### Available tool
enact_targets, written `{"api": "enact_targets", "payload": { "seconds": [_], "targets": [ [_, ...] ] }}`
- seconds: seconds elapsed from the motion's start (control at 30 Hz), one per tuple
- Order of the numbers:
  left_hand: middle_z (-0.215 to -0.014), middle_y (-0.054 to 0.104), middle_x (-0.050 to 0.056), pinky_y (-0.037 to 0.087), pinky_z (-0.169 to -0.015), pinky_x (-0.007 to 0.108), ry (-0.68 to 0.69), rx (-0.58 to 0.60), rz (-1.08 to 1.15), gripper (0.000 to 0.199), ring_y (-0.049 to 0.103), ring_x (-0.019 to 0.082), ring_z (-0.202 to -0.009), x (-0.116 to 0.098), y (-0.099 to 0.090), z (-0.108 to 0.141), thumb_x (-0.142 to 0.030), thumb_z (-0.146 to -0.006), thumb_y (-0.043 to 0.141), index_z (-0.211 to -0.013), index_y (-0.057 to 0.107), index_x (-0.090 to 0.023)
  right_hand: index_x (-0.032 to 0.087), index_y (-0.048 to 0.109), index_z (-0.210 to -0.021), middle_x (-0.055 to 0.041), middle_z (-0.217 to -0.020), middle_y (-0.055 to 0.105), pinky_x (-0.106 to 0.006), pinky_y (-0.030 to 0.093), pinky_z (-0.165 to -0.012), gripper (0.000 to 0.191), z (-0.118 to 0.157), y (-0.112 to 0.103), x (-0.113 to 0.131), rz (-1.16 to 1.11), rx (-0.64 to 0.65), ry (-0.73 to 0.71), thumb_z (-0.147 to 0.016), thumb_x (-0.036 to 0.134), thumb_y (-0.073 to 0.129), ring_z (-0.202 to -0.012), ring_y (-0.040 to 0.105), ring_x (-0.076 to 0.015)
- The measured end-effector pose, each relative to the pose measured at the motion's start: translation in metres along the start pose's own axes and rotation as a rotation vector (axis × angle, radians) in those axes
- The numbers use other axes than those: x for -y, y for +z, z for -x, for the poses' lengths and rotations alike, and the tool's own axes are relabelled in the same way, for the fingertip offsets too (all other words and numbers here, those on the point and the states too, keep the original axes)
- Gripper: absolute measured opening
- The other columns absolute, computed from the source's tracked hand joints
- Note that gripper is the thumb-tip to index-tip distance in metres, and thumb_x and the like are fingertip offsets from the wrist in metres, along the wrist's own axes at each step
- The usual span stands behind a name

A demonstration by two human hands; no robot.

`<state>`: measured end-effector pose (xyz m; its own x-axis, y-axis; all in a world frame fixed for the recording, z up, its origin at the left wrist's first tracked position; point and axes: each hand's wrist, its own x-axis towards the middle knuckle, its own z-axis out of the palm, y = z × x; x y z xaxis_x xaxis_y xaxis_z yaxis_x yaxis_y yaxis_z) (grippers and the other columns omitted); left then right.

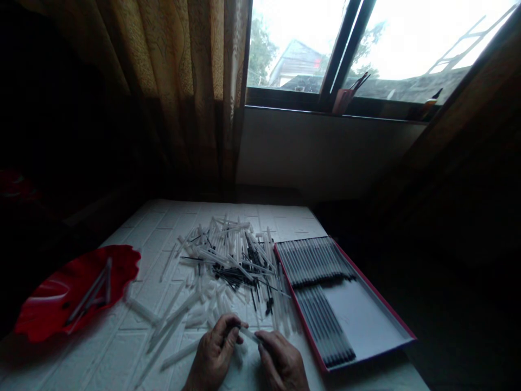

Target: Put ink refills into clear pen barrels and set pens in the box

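Both hands hold one thin translucent pen [249, 334] near the table's front edge. My left hand [217, 350] pinches its left end, where something dark shows between the fingertips. My right hand [280, 358] has its fingers closed on the right end. Just beyond the hands lies a loose pile of clear tubes [203, 252], with thin black refills [232, 276] among it. To the right, a shallow pink-edged box [305, 331] holds two rows of pens with dark ends [325, 326]; white bottom shows in its front right part.
A red scalloped dish [44, 298] with a few tubes in it stands at the left of the white brick-patterned table [101, 347]. Curtains [175, 81] hang beside the window behind. A pink cup [343, 101] with thin sticks stands on the sill.
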<state>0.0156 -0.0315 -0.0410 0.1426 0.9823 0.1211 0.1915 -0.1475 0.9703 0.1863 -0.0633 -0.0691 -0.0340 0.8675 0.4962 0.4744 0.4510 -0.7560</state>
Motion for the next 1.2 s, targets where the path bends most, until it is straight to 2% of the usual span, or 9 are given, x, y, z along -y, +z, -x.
{"api": "enact_targets", "payload": {
  "seconds": [0.13,0.23,0.37,0.5,0.73,0.97,1.13,1.2],
  "targets": [
    [-0.083,0.073,0.003,0.054,-0.060,0.023,-0.023,0.030,0.003,0.025,0.068,0.016,-0.063,0.011,-0.005,-0.002,-0.044,-0.086,0.052,-0.095,0.062,-0.023,0.025,0.061,-0.115,-0.0058,-0.085,0.067,-0.021,0.052,-0.065,0.029,0.005,0.000,-0.007,0.107,0.007,-0.036,-0.094,0.027,0.040,-0.073,0.067,-0.0159],
    [-0.078,0.073,0.003,0.055,-0.060,0.024,-0.046,0.025,0.011,0.028,0.068,0.017,-0.064,0.017,-0.005,-0.002,-0.045,-0.084,0.054,-0.095,0.063,-0.021,0.024,0.057,-0.118,-0.0060,-0.086,0.068,-0.021,0.053,-0.065,0.029,0.005,-0.003,-0.007,0.220,0.058,-0.065,-0.093,0.024,0.042,-0.074,0.067,-0.0161],
    [-0.074,0.072,0.002,0.055,-0.060,0.024,-0.057,0.027,0.025,0.027,0.068,0.017,-0.064,0.017,-0.005,-0.002,-0.044,-0.084,0.055,-0.094,0.065,-0.020,0.021,0.053,-0.108,-0.0043,-0.084,0.068,-0.020,0.053,-0.061,0.024,0.001,-0.008,0.000,0.260,0.059,-0.058,-0.085,0.023,0.053,-0.067,0.067,-0.0154],
    [-0.071,0.072,0.002,0.054,-0.057,0.023,-0.042,0.017,0.017,0.026,0.068,0.017,-0.061,0.017,-0.006,-0.002,-0.042,-0.083,0.057,-0.092,0.066,-0.020,0.022,0.054,-0.092,-0.0016,-0.074,0.065,-0.020,0.050,-0.055,0.008,-0.007,-0.014,0.005,0.297,0.073,-0.060,-0.085,0.023,0.050,-0.060,0.064,-0.0146],
    [-0.069,0.070,0.002,0.053,-0.056,0.023,-0.055,0.051,0.019,0.025,0.068,0.017,-0.061,0.020,-0.006,-0.003,-0.040,-0.083,0.056,-0.092,0.065,-0.019,0.023,0.064,-0.101,-0.0053,-0.079,0.065,-0.021,0.049,-0.059,0.028,-0.012,-0.023,-0.001,0.349,0.090,-0.110,-0.096,0.033,0.039,-0.066,0.065,-0.0155],
    [-0.069,0.070,0.002,0.052,-0.056,0.022,-0.050,0.057,-0.010,0.025,0.068,0.016,-0.061,0.016,-0.005,-0.004,-0.041,-0.084,0.056,-0.090,0.064,-0.018,0.021,0.061,-0.107,-0.0062,-0.082,0.066,-0.022,0.051,-0.060,0.022,-0.006,-0.021,-0.007,0.326,0.075,-0.176,-0.093,0.026,0.045,-0.070,0.066,-0.0164],
    [-0.071,0.072,0.003,0.052,-0.055,0.021,-0.064,0.079,0.001,0.026,0.068,0.016,-0.062,0.012,-0.006,-0.004,-0.043,-0.084,0.056,-0.086,0.065,-0.018,0.020,0.060,-0.096,-0.0056,-0.079,0.065,-0.024,0.051,-0.059,0.018,-0.006,-0.021,-0.006,0.315,0.027,-0.140,-0.093,0.029,0.045,-0.066,0.064,-0.0168],
    [-0.070,0.072,0.003,0.052,-0.056,0.020,-0.063,0.083,-0.005,0.027,0.068,0.016,-0.062,0.011,-0.006,-0.004,-0.043,-0.084,0.056,-0.084,0.065,-0.018,0.021,0.060,-0.096,-0.0058,-0.080,0.066,-0.024,0.050,-0.060,0.017,-0.006,-0.021,-0.006,0.347,0.030,-0.163,-0.092,0.029,0.046,-0.068,0.065,-0.0174]
  ]
}}
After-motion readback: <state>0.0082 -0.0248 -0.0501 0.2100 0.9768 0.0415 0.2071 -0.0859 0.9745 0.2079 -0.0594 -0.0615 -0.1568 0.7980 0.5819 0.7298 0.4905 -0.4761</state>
